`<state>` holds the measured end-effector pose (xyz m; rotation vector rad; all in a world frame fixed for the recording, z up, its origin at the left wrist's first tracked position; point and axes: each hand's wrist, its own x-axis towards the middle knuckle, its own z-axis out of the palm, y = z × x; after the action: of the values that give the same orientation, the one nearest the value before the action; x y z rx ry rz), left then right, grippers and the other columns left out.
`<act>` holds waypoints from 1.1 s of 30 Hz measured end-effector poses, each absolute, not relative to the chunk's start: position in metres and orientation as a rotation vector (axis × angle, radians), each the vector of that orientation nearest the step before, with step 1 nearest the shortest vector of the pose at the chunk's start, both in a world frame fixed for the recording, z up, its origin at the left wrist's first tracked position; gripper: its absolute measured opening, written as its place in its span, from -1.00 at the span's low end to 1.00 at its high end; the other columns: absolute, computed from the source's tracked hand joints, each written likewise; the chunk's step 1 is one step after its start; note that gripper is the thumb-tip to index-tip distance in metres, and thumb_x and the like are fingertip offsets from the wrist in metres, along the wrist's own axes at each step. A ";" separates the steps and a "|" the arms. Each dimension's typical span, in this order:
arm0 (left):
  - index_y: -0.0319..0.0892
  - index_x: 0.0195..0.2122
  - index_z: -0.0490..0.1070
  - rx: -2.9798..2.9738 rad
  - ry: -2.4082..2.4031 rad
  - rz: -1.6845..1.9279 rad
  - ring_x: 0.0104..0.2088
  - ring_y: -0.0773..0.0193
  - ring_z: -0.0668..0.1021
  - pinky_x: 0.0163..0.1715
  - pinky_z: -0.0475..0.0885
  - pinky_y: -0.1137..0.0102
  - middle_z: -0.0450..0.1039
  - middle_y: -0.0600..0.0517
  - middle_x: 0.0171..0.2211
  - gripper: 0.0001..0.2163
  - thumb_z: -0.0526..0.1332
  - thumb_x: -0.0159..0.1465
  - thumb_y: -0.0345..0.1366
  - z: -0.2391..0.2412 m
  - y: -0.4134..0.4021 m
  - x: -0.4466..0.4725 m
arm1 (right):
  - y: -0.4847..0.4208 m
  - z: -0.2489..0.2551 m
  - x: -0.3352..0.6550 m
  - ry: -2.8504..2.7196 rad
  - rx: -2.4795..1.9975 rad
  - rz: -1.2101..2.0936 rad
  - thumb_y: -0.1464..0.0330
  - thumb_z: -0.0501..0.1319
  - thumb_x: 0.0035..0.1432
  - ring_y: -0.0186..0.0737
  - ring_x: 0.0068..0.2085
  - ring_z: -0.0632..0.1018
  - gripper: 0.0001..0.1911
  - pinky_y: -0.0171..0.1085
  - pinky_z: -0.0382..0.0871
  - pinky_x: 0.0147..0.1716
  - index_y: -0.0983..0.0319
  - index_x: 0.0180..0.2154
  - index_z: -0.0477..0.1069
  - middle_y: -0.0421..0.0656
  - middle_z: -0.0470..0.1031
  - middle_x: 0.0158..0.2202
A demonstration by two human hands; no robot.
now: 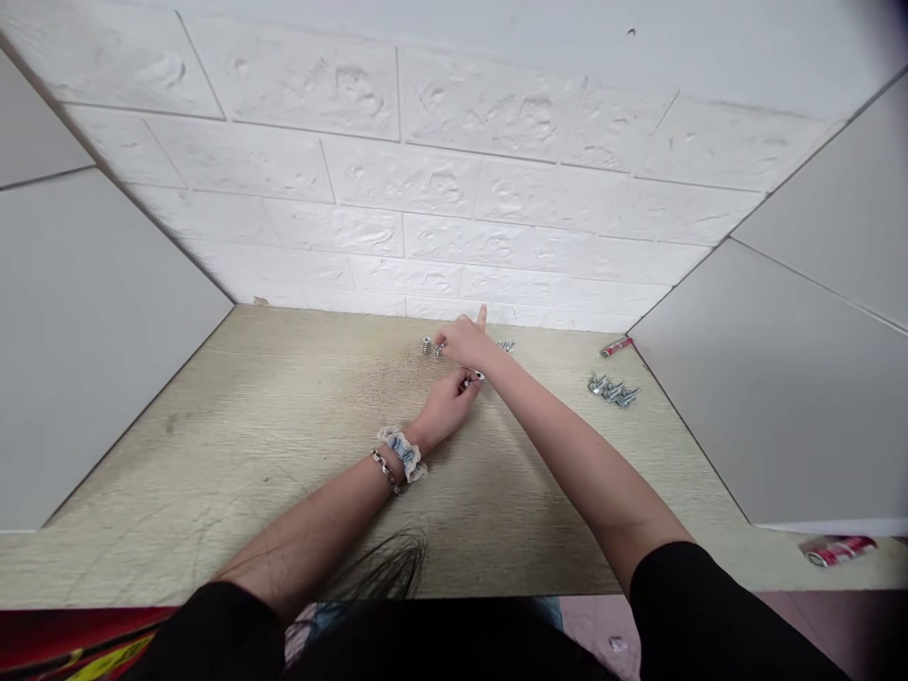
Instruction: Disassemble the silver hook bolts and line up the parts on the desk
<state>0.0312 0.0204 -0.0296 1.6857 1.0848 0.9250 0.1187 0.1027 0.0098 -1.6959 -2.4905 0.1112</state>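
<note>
My right hand (464, 340) reaches across above the left one, near the wall. Its thumb and a finger are closed on a small threaded metal insert (440, 350), while another finger points up toward the wall. A similar threaded metal insert (427, 346) stands on the wooden board just left of it. My left hand (450, 402) rests low over the board, fingers pinched around a small metal piece (464, 385) whose kind I cannot make out. A shiny ring-like metal part (480, 376) shows at those fingertips, partly hidden. Several small screws (505, 346) lie behind my right wrist.
Several larger bolts with washers (614, 391) lie in a group at the right. A red battery (616, 347) sits by the right grey panel (794, 378), another red battery (842, 550) near the front right edge. A white brick-patterned wall (440, 236) closes the back.
</note>
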 end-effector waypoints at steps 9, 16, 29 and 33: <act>-0.19 -0.41 0.29 1.658 1.091 0.957 -0.50 0.37 0.30 -0.45 0.23 0.45 0.26 0.12 -0.54 -0.91 0.07 0.19 -0.31 -0.029 0.020 0.032 | 0.107 0.006 0.118 -2.479 -1.694 0.127 0.58 0.07 -0.02 -0.08 -0.02 0.38 -0.64 0.33 -0.50 0.08 0.15 -0.26 0.51 -0.15 0.54 -0.23; -0.19 -0.42 0.29 1.647 1.094 0.961 -0.50 0.37 0.30 -0.45 0.24 0.45 0.27 0.12 -0.54 -0.93 0.08 0.17 -0.33 -0.029 0.020 0.032 | 0.104 0.008 0.117 -2.491 -1.706 0.145 0.56 0.07 0.00 -0.09 -0.03 0.38 -0.67 0.31 -0.47 0.09 0.16 -0.25 0.49 -0.15 0.52 -0.22; -0.22 -0.34 0.32 1.243 0.974 1.049 -0.56 0.42 0.42 -0.53 0.30 0.48 0.37 0.12 -0.53 -0.78 0.27 0.04 -0.26 -0.027 0.025 0.033 | 0.043 0.039 0.145 -2.070 -1.890 0.260 0.28 0.05 0.10 -0.14 -0.23 0.43 -0.77 -0.14 0.17 -0.16 0.24 -0.43 0.41 -0.06 0.49 -0.30; -0.22 -0.40 0.27 1.178 0.967 1.062 -0.52 0.41 0.46 -0.49 0.31 0.48 0.39 0.12 -0.56 -0.76 0.30 0.01 -0.25 -0.025 0.020 0.034 | 0.024 0.047 0.150 -2.158 -1.812 0.588 0.22 0.12 0.04 -0.29 -0.50 0.36 -0.69 -0.30 0.09 -0.48 0.24 -0.63 0.35 -0.14 0.43 -0.59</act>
<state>0.0336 0.0203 -0.0250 1.1784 0.9666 1.0623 0.1502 0.0238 0.0468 -1.8119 -2.1579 0.5878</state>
